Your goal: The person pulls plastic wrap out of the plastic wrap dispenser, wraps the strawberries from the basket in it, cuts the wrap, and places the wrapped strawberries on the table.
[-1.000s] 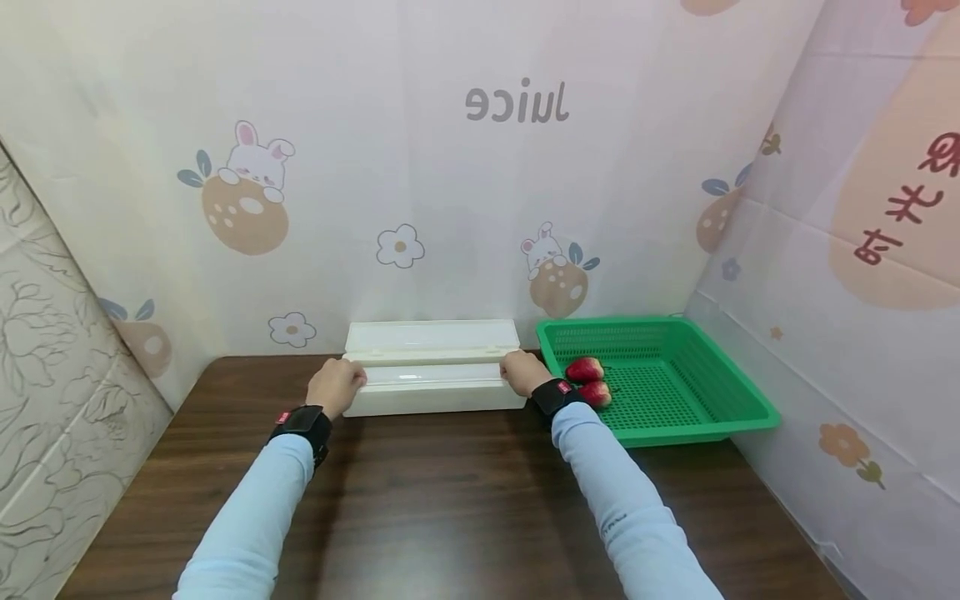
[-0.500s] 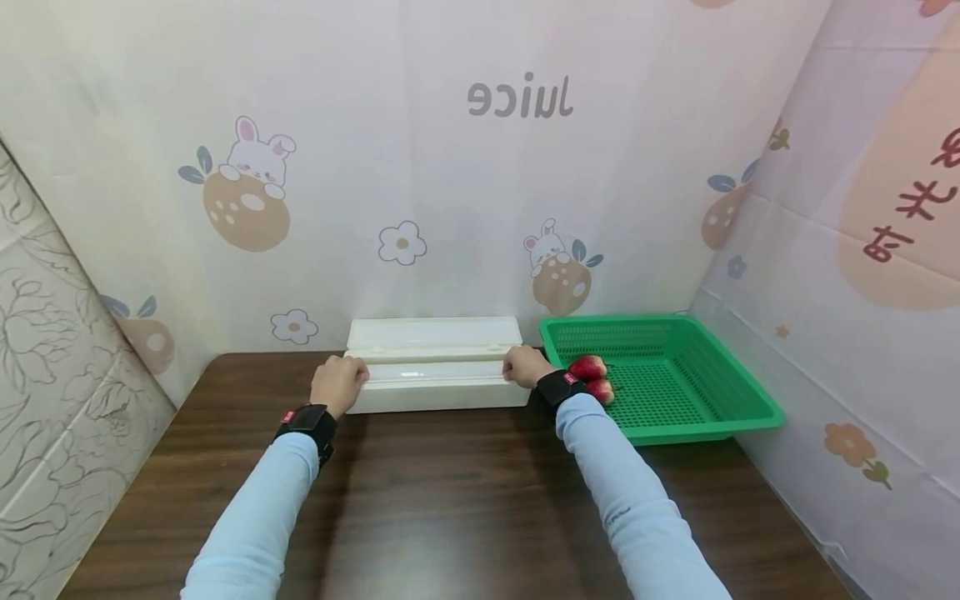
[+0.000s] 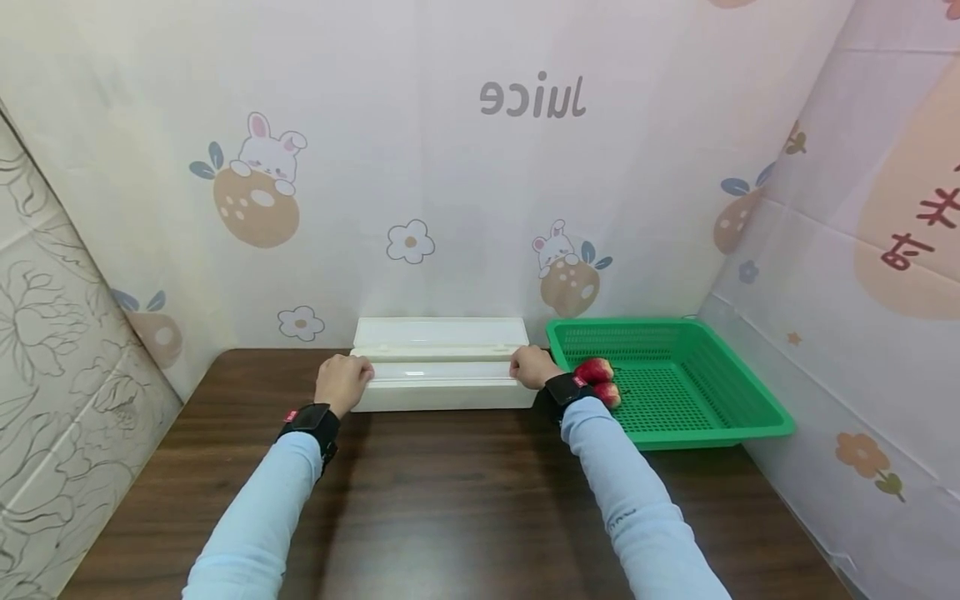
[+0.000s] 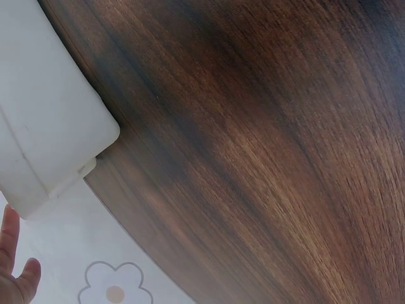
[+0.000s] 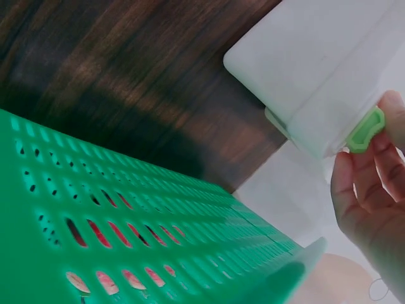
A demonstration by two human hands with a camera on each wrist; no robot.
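Observation:
A long white lidded box (image 3: pixel 442 395), which looks like a cling film dispenser, stands against the back wall with its lid (image 3: pixel 442 332) raised. Something glossy lies across its top. My left hand (image 3: pixel 343 383) has curled fingers at the box's left end; in the left wrist view one fingertip (image 4: pixel 9 218) meets its corner, and the rest of the grip is out of frame. At the right end is my right hand (image 3: pixel 534 367). In the right wrist view it pinches a small light green tab (image 5: pixel 366 131) at the box's edge between thumb and fingers.
To the right of the box stands a green perforated basket (image 3: pixel 720 433), close beside my right wrist. Two red, pale-ended fruits like apples (image 3: pixel 595 370) lie at its left side. Patterned cloth (image 3: pixel 465 183) hangs behind and at the sides of the dark wooden table (image 3: pixel 442 500).
The head view has shifted slightly, so the scene sits further right in it. Both hands stay at the ends of the white box, whose lid is still raised.

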